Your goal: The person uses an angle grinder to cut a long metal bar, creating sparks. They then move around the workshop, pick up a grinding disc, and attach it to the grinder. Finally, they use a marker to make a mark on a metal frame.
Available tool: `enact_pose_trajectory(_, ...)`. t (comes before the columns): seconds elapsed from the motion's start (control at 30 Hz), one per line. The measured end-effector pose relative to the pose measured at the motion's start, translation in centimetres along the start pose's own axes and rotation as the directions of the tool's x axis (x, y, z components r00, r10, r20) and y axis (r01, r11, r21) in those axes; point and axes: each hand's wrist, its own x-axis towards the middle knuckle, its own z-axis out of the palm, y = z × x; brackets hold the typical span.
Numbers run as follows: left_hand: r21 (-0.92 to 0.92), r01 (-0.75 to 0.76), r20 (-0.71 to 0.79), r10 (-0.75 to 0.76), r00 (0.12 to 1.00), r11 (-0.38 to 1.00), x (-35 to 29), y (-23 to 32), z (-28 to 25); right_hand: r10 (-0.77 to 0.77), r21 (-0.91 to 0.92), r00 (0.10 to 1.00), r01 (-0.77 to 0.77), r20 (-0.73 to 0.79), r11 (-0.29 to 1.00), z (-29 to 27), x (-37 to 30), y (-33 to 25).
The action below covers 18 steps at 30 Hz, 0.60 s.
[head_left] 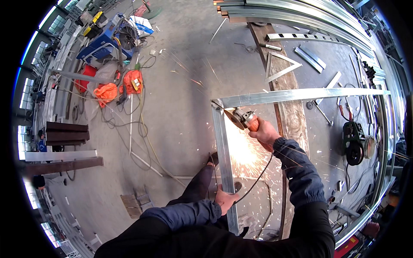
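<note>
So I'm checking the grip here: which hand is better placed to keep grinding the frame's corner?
Right. The right hand holds the angle grinder at the corner of the metal frame, amid sparks. The left hand grips the frame's lower rail, away from it.

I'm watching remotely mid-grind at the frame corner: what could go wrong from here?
1. Sparks shower toward the grinder's cord and the person's leg; either could burn.
2. The right hand alone holds the angle grinder; a kickback could twist it.
3. The bare left hand steadies the metal bar, within the spark spray.
</note>
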Motion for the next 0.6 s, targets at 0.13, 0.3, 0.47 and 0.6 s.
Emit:
enact_pose_trajectory(0.13, -0.048, 0.022, 0.008, -0.021, 1.000, 0.999, -0.3, 0.8, 0.1, -0.006, 0.112, 1.000, 0.005, 0.007, 0.994, -0.6, -0.8, -1.2)
enact_pose_trajectory(0.3, 0.011, 0.131, 0.044, -0.131, 0.990, 0.991, 0.2, -0.2, -0.1, -0.022, 0.053, 1.000, 0.022, -0.007, 0.998, -0.2, -0.2, -0.1)
enact_pose_trajectory(0.47, 0.032, 0.130, 0.044, -0.131, 0.990, 0.991, 0.1, 0.0, -0.1, -0.036, 0.021, 0.999, 0.036, -0.015, 0.999, 0.6, 0.8, 1.0)
enact_pose_trajectory(0.6, 0.000, 0.159, 0.062, -0.159, 0.985, 0.987, -0.1, 0.6, 0.0, 0.001, 0.061, 1.000, 0.000, -0.020, 0.998, 1.2, 0.2, 1.5)
